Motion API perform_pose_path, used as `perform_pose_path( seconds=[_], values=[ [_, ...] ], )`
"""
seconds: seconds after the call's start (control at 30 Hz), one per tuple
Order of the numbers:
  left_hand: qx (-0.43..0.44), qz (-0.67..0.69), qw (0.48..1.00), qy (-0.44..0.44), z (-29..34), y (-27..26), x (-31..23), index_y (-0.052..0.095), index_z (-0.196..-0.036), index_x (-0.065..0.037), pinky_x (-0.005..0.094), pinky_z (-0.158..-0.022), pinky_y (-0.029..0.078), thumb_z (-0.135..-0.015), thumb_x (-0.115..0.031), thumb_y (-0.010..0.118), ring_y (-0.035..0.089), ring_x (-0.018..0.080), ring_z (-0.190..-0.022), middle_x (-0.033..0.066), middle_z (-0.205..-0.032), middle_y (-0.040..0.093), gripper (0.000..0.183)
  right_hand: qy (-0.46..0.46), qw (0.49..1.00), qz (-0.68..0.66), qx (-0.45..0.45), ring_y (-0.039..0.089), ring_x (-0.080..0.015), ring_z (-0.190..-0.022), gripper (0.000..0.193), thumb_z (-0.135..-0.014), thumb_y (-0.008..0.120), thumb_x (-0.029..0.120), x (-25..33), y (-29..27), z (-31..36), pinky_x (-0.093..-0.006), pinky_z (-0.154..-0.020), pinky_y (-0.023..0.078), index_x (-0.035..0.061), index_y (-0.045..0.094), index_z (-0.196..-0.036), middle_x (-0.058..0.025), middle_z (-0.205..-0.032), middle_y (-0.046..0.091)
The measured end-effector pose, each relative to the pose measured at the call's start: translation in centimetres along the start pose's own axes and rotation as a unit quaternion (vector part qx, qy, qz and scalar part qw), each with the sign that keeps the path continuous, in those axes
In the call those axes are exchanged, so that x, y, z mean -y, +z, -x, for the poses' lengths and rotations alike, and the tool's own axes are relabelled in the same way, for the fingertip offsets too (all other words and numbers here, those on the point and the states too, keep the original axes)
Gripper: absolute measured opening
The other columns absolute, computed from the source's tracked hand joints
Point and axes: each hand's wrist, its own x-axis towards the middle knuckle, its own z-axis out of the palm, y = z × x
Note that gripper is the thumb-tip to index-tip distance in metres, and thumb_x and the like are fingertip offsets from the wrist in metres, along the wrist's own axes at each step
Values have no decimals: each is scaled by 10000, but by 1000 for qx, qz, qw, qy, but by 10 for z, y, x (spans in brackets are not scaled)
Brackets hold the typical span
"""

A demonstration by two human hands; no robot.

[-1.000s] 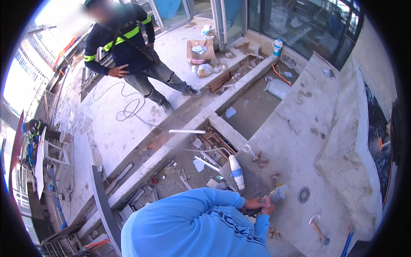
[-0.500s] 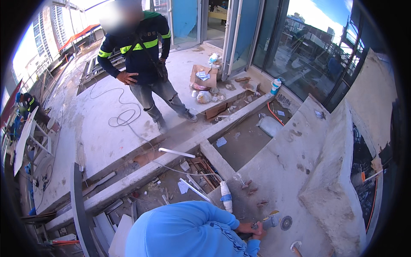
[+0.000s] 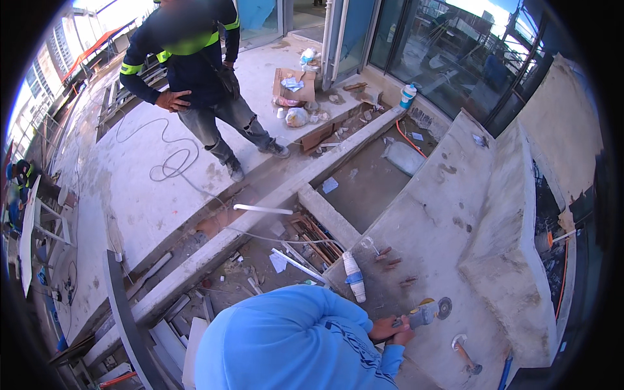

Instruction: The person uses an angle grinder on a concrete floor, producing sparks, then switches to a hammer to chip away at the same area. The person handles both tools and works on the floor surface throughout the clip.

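Neither my left hand nor my right hand shows in the head view. Low in the picture, a co-worker in a light blue hooded top bends over the concrete slab. Both of that person's hands are closed round a grey angle grinder. Its round disc is close to the slab; I cannot tell whether they touch. Left of the grinder lies a white pipe piece with a blue band. Short brown pipe stubs stick up from the concrete, and a longer one stands nearer.
Another person in a dark top with yellow bands stands with hands at the hips. A cable loops over the floor. A long concrete kerb borders sunken pits with debris. A sloped concrete block rises at right. A cardboard box lies farther back.
My view has shifted, so most of the scene sits higher in the picture. The co-worker's grip on the grinder and its place by the pipe stubs look about the same.
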Motion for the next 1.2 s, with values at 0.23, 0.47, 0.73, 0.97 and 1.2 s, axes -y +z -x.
perform_pose_path(
  seconds=[0.23,0.47,0.73,0.97,1.2],
  values=[
    [-7,30,999,12,-4,-2,18,347,-1283,82,406,-1008,329,-820,-750,251,448,399,-1195,298,-1244,469,957,-32,997,38,-57,581,-154,-652,145,-771,663,139,-2,14,16,-304,-581,488,10,598,-781,-57,-756,587],
    [18,62,998,2,-20,-8,34,471,-1184,74,368,-939,394,-850,-690,345,536,280,-1068,225,-1163,542,843,-47,995,35,-84,572,-177,-637,216,-742,682,105,-20,10,8,-323,-571,486,-74,587,-817,-95,-768,598],
    [76,160,980,-93,-25,-18,35,456,-1252,16,342,-935,395,-889,-662,262,512,228,-1087,177,-1175,540,793,2,984,143,-111,595,-184,-687,264,-691,725,132,-35,12,-15,-330,-626,477,-51,636,-859,-98,-795,651],
    [-10,206,974,-97,-34,-10,42,506,-1118,-52,289,-493,478,-864,-703,200,582,162,-592,97,-769,590,763,-18,979,182,-90,660,-259,-758,355,-657,748,189,-74,6,-48,-357,-697,505,-78,631,-860,-186,-814,667],
    [-43,231,964,-126,-44,-17,53,513,-1089,-23,300,-557,489,-862,-708,215,588,170,-643,106,-772,588,781,-3,975,215,-52,660,-288,-804,416,-652,754,221,-90,10,-70,-361,-719,507,-80,618,-905,-214,-874,662]
  ],
)
